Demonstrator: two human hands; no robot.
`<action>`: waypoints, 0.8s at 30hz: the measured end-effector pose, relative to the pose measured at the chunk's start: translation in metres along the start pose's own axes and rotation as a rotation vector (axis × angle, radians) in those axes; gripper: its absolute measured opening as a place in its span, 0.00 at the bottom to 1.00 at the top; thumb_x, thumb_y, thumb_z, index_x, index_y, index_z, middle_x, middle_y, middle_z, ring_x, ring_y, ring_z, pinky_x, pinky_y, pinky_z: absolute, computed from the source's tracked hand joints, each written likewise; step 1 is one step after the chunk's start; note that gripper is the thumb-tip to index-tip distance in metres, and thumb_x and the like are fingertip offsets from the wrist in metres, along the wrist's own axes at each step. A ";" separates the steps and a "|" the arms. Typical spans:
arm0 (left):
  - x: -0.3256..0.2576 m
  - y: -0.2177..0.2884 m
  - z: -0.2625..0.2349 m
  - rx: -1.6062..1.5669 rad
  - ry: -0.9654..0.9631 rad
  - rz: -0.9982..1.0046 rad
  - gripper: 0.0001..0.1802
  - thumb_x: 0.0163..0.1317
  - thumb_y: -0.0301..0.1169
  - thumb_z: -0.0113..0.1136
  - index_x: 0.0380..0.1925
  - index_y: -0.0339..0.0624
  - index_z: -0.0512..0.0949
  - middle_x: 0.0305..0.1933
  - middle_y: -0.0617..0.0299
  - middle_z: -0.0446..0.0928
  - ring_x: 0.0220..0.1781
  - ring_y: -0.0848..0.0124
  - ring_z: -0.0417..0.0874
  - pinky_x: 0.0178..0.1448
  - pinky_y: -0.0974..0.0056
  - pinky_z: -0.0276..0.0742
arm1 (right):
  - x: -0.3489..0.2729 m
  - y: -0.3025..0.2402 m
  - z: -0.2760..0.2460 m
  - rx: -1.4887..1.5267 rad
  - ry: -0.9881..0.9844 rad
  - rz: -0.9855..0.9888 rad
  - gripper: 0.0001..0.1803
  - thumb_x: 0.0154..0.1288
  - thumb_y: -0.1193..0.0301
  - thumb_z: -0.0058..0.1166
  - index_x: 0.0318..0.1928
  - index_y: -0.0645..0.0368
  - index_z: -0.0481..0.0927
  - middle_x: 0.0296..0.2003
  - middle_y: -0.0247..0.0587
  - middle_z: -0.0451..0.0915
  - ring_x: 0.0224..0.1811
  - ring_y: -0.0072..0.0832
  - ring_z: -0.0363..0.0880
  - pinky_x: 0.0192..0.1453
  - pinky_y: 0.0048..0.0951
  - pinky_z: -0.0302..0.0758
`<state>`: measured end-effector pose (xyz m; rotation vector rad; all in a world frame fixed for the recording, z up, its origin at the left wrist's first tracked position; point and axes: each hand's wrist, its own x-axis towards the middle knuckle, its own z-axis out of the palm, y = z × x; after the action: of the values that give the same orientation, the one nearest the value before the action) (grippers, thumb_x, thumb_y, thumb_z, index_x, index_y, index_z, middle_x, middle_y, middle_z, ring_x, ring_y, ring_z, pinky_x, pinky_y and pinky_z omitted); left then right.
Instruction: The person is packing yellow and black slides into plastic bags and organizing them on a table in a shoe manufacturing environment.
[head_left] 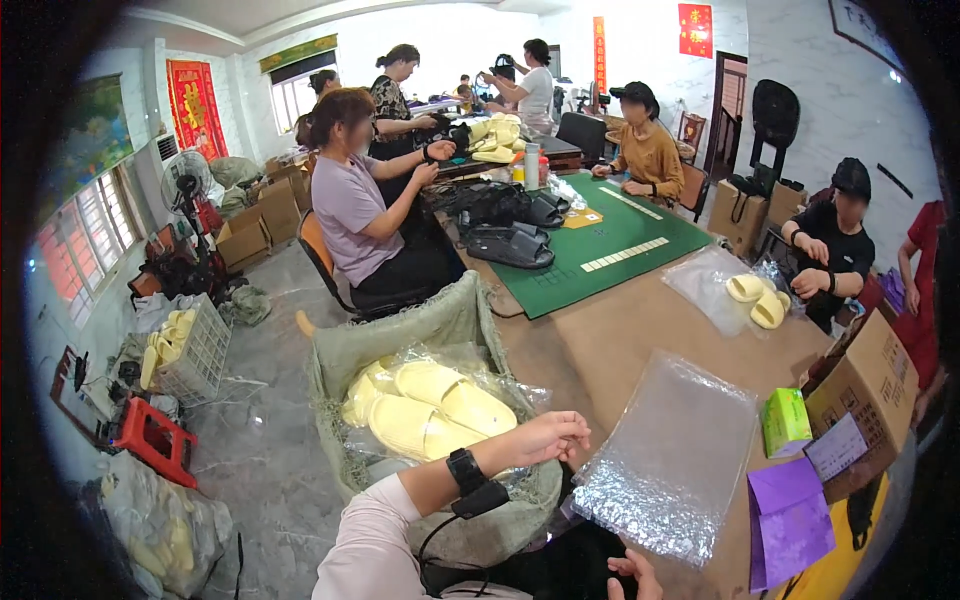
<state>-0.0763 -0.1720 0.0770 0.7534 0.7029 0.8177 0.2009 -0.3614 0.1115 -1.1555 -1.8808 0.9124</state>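
My left hand (548,438) reaches over the rim of a grey-green woven sack (335,350), its fingers curled in with nothing visible in them. Below and beside that arm, pale yellow slippers (425,425) in clear plastic lie in the sack. My right hand (634,578) is low at the picture's bottom edge, fingers apart and partly cut off, holding nothing that I can see. Just above it, clear plastic bags (675,450) lie flat at the brown table's near edge. A black strap device with a cable is on my left wrist.
Right of the bags are a green box (786,422), purple packaging (790,525) and an open cardboard box (870,395). Across the table (590,345), a person handles yellow slippers (758,300). Black slippers (510,245) lie by a green mat (620,235). A red stool (155,440) stands left.
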 end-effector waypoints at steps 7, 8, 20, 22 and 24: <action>0.004 0.003 0.000 -0.011 0.006 -0.010 0.04 0.67 0.32 0.51 0.35 0.45 0.71 0.31 0.64 0.78 0.27 0.78 0.77 0.31 0.75 0.71 | 0.002 0.003 0.003 0.064 0.003 0.017 0.24 0.64 0.80 0.49 0.61 0.62 0.65 0.46 0.48 0.77 0.47 0.35 0.77 0.53 0.31 0.72; 0.004 0.004 -0.001 -0.004 0.014 -0.020 0.04 0.67 0.33 0.51 0.35 0.45 0.71 0.31 0.64 0.79 0.27 0.78 0.77 0.31 0.75 0.71 | 0.002 0.003 0.005 0.065 0.009 0.026 0.24 0.63 0.80 0.49 0.61 0.62 0.65 0.46 0.48 0.77 0.47 0.35 0.77 0.53 0.31 0.72; 0.012 0.057 0.002 0.115 0.107 0.032 0.09 0.67 0.37 0.49 0.32 0.46 0.72 0.31 0.63 0.77 0.25 0.76 0.75 0.28 0.73 0.69 | 0.008 0.005 0.005 0.048 0.063 0.062 0.23 0.63 0.80 0.49 0.59 0.63 0.66 0.48 0.48 0.77 0.48 0.35 0.75 0.53 0.31 0.71; 0.011 0.050 -0.003 0.099 0.099 0.017 0.09 0.67 0.37 0.48 0.32 0.46 0.73 0.31 0.64 0.77 0.25 0.76 0.75 0.28 0.72 0.69 | 0.009 0.006 0.007 0.057 0.054 0.065 0.23 0.63 0.80 0.49 0.59 0.64 0.66 0.49 0.48 0.77 0.48 0.35 0.75 0.53 0.31 0.71; 0.010 0.044 -0.006 0.089 0.094 0.008 0.09 0.68 0.37 0.48 0.33 0.46 0.73 0.31 0.64 0.77 0.26 0.76 0.75 0.28 0.73 0.69 | 0.010 0.007 0.008 0.050 0.035 0.060 0.23 0.63 0.80 0.49 0.59 0.64 0.66 0.49 0.48 0.76 0.48 0.35 0.75 0.53 0.31 0.71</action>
<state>-0.0924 -0.1413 0.1064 0.8017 0.8253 0.8372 0.1937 -0.3518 0.1042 -1.1963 -1.7932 0.9608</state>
